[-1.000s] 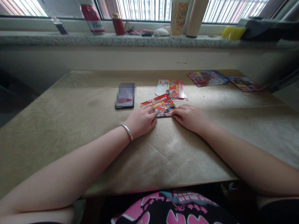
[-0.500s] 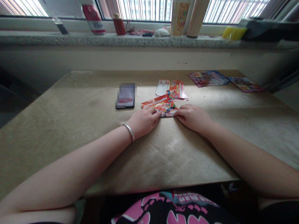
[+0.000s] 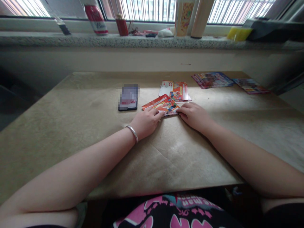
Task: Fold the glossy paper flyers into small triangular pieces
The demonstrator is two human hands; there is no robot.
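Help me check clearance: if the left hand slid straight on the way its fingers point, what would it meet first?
The red leaflet: the left hand points forward and rightward, its fingertips apparently gripping the leaflet's near edge. Past it, likely the second leaflet, though depth is unclear.

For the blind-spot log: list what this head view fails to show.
Head view:
- phone screen: a pixelated patch covers it.
- red leaflet near edge: hidden under left hand and right hand; pinch or press, cannot tell.
- red can on the sill: top cut off by the frame edge.
- far leaflets: print blurred, too small.
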